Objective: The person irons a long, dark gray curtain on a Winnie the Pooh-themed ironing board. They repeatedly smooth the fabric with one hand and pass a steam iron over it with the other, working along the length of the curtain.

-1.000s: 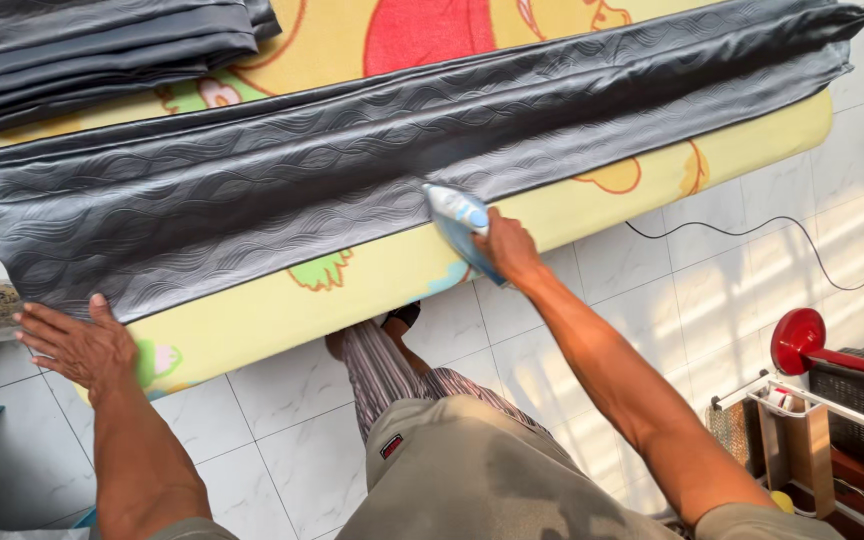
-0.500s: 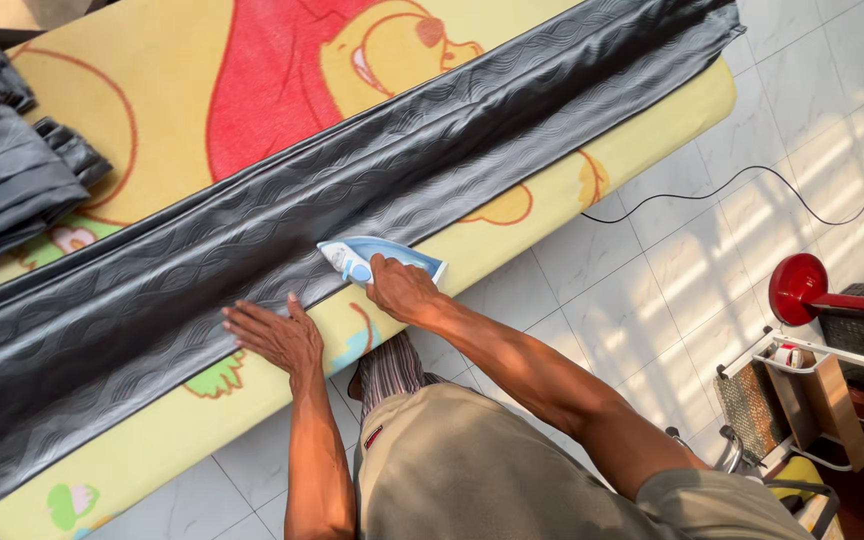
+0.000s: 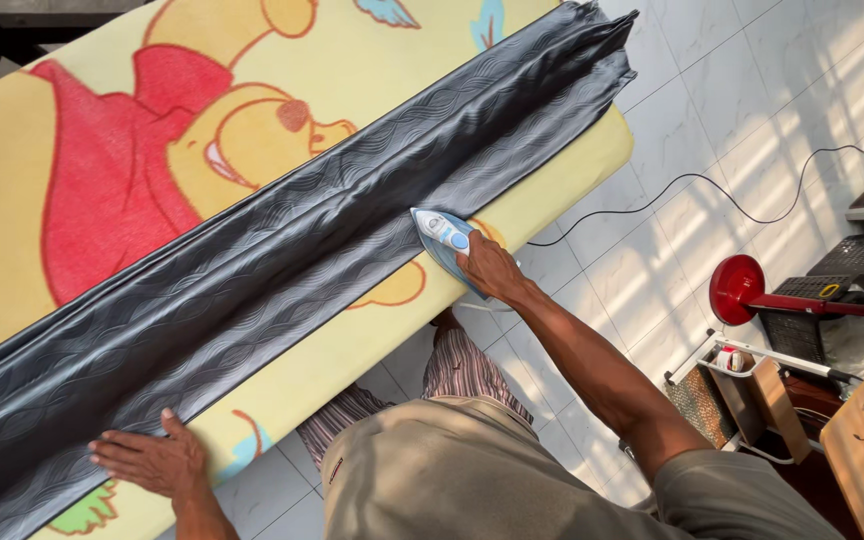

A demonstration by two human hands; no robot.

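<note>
While the right hand (image 3: 487, 268) is closed around the handle of a blue and white iron (image 3: 444, 243), the iron sits on the near edge of a long grey curtain (image 3: 282, 275), its pointed nose aimed up and to the left, across the cloth. That pleated curtain runs as a long strip from the lower left corner to the upper right, laid over a yellow pad (image 3: 152, 130) printed with a red and yellow cartoon bear. The left hand (image 3: 152, 462) lies flat with fingers spread, pressing the curtain's lower edge down at the near side of the pad, well apart from the iron. A black cord (image 3: 712, 190) trails over the white floor tiles (image 3: 772, 90) to the right. Further right stand a red fan base (image 3: 737, 288) and a small wire rack (image 3: 727, 375), whose contents are too small to tell. Compared with half a second earlier, the left hand has slid away from the iron toward the lower left end of the cloth, and the iron has travelled further along the strip toward its upper right end
</note>
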